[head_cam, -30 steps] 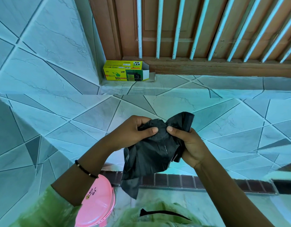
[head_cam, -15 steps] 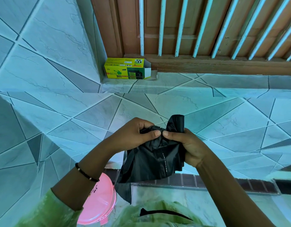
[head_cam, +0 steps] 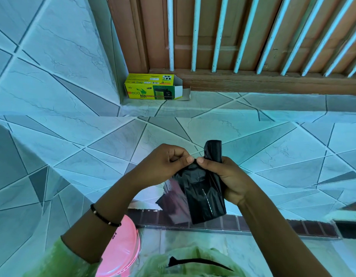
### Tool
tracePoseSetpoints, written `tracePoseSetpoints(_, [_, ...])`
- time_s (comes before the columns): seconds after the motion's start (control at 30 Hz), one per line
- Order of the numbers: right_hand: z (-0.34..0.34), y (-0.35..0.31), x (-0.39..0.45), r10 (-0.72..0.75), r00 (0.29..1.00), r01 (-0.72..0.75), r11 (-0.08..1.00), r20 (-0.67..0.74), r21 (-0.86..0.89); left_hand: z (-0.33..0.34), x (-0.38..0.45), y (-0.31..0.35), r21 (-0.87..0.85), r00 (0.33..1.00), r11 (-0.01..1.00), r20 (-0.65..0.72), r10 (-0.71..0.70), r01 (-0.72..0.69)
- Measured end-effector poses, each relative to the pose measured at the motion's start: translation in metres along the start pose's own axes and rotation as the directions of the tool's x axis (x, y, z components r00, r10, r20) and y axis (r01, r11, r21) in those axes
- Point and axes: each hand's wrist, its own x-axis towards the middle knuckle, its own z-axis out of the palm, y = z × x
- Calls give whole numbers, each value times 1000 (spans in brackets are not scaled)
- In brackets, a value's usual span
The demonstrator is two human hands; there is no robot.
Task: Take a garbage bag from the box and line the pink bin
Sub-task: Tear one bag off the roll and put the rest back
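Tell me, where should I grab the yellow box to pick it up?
Grip the box across its long front and back faces, coming down from above. It lies lengthwise on the ledge, its left end in the wall corner and its right end open with loose flaps, so the ends are likely poor holds.

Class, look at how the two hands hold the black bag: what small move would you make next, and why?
Probably draw the left hand and right hand apart to tear or open the black bag. Both pinch it at its top edge, thumbs nearly touching, it hangs folded with a perforated line showing, and the pink bin waits unlined below.
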Motion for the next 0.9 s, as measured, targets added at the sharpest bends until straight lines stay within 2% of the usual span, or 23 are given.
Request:
tracePoseSetpoints(0.27, [2, -1, 2, -26, 999, 27, 999, -22, 42, -2, -1, -3, 10, 999, 999, -34, -31, 31])
tracePoseSetpoints(0.5, [4, -3, -1, 43, 999, -43, 999, 9, -25, -5, -4, 3, -13, 1000, 1000, -10, 0, 0])
tracePoseSetpoints(0.6, [6, -2, -1, -25, 999, 24, 999, -34, -44, -5, -4, 6, -18, 1000, 1000, -18, -1, 0])
tracePoseSetpoints(0.77, [7, -2, -4, -146, 982, 138, 988, -122, -73, -2, -7, 7, -20, 993, 999, -119, -30, 28])
tracePoseSetpoints(0.9, [10, -3, -7, -135, 982, 140, 990, -131, 23, 4, -8, 10, -157, 985, 986, -154, -81, 57])
